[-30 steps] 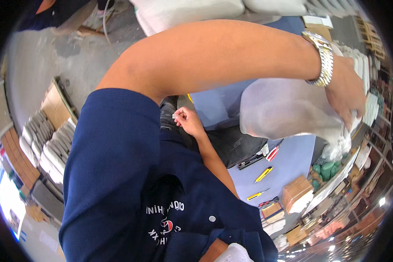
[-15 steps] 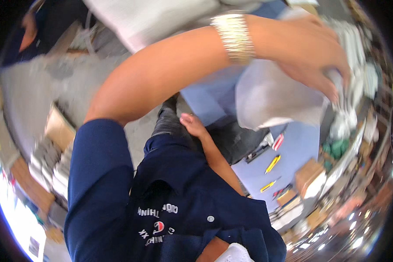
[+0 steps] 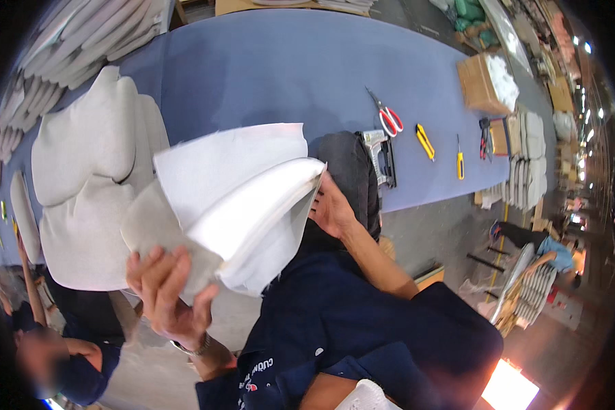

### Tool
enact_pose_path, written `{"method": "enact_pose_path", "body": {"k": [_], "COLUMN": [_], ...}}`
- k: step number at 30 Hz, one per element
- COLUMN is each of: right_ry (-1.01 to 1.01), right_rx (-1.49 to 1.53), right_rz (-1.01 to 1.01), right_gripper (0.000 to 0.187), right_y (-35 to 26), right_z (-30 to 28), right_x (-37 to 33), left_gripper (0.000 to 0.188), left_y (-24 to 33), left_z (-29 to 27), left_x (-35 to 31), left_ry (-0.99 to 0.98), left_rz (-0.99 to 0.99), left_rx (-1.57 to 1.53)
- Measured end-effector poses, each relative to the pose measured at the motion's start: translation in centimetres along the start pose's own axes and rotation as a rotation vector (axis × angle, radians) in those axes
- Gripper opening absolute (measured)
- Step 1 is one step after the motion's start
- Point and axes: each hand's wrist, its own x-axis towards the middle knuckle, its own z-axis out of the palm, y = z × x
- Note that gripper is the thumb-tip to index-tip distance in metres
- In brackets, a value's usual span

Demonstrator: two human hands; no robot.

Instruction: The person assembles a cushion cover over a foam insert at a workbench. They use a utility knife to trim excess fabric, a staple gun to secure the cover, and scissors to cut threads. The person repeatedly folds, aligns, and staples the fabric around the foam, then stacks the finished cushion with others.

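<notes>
A grey upholstered pad (image 3: pixel 158 225) with loose white fabric flaps (image 3: pixel 236 164) is held up in front of my body. My left hand (image 3: pixel 164 290) is closed round its grey left end, the thumb and fingers on the padding. My right hand (image 3: pixel 333 207) grips the right edge of the same pad, its fingertips partly hidden behind the cloth. A staple gun (image 3: pixel 383 156) lies on the blue table just beyond my right hand. Beside it are red-and-white scissors (image 3: pixel 390 121) and a yellow utility knife (image 3: pixel 425 142).
The blue table (image 3: pixel 266 68) bears grey padded cushions (image 3: pixel 82 150) at left, with more stacked behind. A yellow screwdriver-like tool (image 3: pixel 460 164), pliers (image 3: pixel 485 139) and a cardboard box (image 3: pixel 482 82) lie at right. Another person (image 3: pixel 75 362) works at lower left; a further one (image 3: pixel 557 249) is far right.
My left arm, stretched across to the far right before, is back at the left holding the pad. My right hand has come up from my lap onto the pad, and the view has turned.
</notes>
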Motion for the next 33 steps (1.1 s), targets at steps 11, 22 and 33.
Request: {"method": "enact_pose_path", "body": {"k": [11, 22, 33], "right_ry": [0.223, 0.129, 0.365], "right_rx": [-0.147, -0.933, -1.115], "right_rz": [-0.125, -0.722, -0.786], "right_gripper": [0.038, 0.037, 0.031], "right_y": [0.2, -6.5, -6.4], "right_z": [-0.2, 5.9, -0.2], "right_x": [0.5, 1.5, -1.8], "left_gripper": [0.058, 0.054, 0.046], "left_y": [-0.8, -4.3, -2.7], "left_z": [0.3, 8.2, 9.4], "left_x": [-9.0, -21.6, -8.7], "left_ry": [0.120, 0.588, -0.120], "left_rz": [-0.245, -1.005, -0.517], "left_rx": [-0.025, -0.789, -0.189]}}
